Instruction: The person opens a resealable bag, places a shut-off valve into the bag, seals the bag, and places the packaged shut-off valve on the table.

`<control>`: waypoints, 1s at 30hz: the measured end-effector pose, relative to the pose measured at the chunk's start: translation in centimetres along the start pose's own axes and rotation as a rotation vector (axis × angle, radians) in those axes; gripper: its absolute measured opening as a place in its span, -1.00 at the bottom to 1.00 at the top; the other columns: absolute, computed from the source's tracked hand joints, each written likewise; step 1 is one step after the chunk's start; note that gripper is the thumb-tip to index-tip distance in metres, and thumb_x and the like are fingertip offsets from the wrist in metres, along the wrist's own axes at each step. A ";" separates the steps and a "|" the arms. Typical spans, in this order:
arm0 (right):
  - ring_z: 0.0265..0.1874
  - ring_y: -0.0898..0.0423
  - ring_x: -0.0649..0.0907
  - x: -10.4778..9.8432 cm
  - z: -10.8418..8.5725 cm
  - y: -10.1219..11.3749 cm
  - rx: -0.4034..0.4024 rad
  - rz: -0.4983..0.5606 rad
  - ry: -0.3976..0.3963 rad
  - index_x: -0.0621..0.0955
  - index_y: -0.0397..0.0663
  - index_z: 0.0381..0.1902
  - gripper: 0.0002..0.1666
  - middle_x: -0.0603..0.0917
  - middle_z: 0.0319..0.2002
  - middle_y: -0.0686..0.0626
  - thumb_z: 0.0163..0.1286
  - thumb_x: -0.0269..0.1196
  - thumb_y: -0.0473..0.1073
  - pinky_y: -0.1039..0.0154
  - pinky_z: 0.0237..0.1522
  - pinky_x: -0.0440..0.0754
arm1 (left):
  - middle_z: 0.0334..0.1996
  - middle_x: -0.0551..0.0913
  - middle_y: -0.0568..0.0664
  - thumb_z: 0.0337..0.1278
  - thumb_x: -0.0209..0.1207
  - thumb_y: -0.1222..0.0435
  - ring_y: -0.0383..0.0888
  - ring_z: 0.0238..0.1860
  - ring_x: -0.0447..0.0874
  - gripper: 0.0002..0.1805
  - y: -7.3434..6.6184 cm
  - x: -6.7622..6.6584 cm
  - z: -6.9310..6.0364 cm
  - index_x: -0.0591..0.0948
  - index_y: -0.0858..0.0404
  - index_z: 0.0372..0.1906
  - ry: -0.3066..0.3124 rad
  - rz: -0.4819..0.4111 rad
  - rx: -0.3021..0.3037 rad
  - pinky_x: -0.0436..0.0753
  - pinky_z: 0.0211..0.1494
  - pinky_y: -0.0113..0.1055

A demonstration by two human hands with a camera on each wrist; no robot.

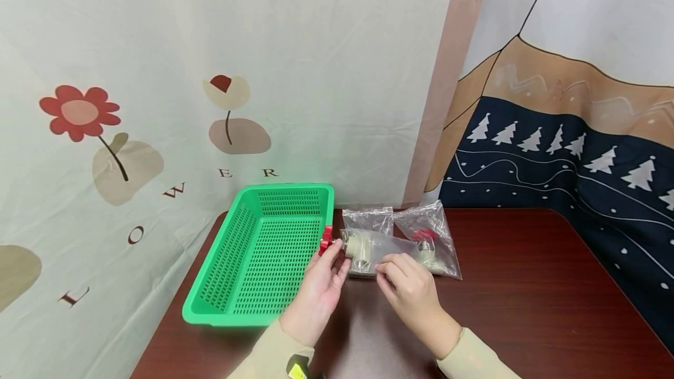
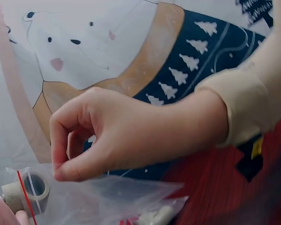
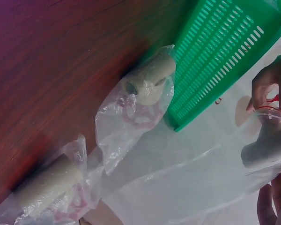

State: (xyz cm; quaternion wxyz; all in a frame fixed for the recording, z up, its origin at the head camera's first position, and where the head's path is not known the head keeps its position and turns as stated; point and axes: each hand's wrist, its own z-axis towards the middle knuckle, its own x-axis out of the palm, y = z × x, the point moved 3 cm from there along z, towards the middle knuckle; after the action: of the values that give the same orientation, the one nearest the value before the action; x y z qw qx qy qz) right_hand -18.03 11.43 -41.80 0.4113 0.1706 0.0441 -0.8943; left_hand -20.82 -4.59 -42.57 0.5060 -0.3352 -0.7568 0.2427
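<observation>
My left hand point(image 1: 318, 288) holds a beige pipe valve point(image 1: 357, 248) by its stem, just under the red handle point(image 1: 326, 240). A clear zip bag point(image 1: 391, 244) covers the valve's body, while the handle sticks out at its mouth. In the left wrist view the bag's red zip line point(image 2: 26, 197) crosses the valve's pipe end. My right hand point(image 1: 413, 286) pinches the lower edge of the bag with thumb and fingers. Behind it lies another bagged valve with a red handle point(image 1: 424, 235). A further bagged valve point(image 3: 152, 77) shows in the right wrist view.
A green perforated basket point(image 1: 210, 319) stands to the left on the dark red wooden table point(image 1: 526, 297). The other bagged valves lie close behind my hands. A printed cloth point(image 1: 342, 75) hangs along the table's back edge.
</observation>
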 end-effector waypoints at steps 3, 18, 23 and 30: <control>-0.49 0.15 0.58 0.0 -0.1 -0.1 0.014 0.010 0.007 0.64 -0.09 -0.51 -0.73 0.64 -0.46 0.06 0.34 0.06 -0.23 0.31 -0.44 0.56 | -0.21 0.52 -0.06 0.16 0.24 0.27 -0.21 -0.15 0.50 -0.48 -0.1 0.0 0.1 0.34 0.20 0.19 0.028 0.051 -0.002 0.62 -0.02 -0.41; -0.35 0.12 0.68 -0.3 -0.3 -1.0 0.117 0.029 0.066 0.64 -0.12 -0.46 -0.94 0.71 -0.34 0.05 0.13 0.21 -0.32 0.26 -0.32 0.63 | -0.14 0.44 0.06 0.18 0.10 0.43 -0.18 -0.15 0.50 -0.49 -0.2 -0.3 0.8 0.16 0.28 0.17 0.217 0.150 -0.060 0.61 0.07 -0.34; -0.32 0.11 0.70 -0.7 -0.3 -1.3 0.151 0.028 0.060 0.63 -0.13 -0.46 -0.95 0.72 -0.32 0.03 0.10 0.23 -0.34 0.26 -0.31 0.63 | -0.11 0.48 0.05 0.17 0.15 0.38 -0.15 -0.08 0.54 -0.52 -0.4 -0.7 0.9 0.24 0.30 0.13 0.282 0.156 -0.088 0.59 0.10 -0.32; -0.32 0.12 0.70 -1.1 -0.3 -1.8 0.180 0.028 0.054 0.63 -0.11 -0.44 -0.90 0.71 -0.31 0.05 0.06 0.24 -0.37 0.25 -0.28 0.61 | -0.02 0.53 0.08 0.11 0.23 0.39 -0.20 -0.10 0.67 -0.44 -1.0 -1.2 0.9 0.25 0.38 0.17 0.326 0.268 -0.045 0.60 0.08 -0.38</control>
State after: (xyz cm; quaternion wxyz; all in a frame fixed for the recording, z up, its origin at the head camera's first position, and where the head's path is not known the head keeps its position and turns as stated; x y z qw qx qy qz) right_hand -18.58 13.46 -41.85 0.4057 0.2317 -0.0277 -0.8837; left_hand -21.57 -6.20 -42.89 0.5774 -0.4791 -0.6186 0.2334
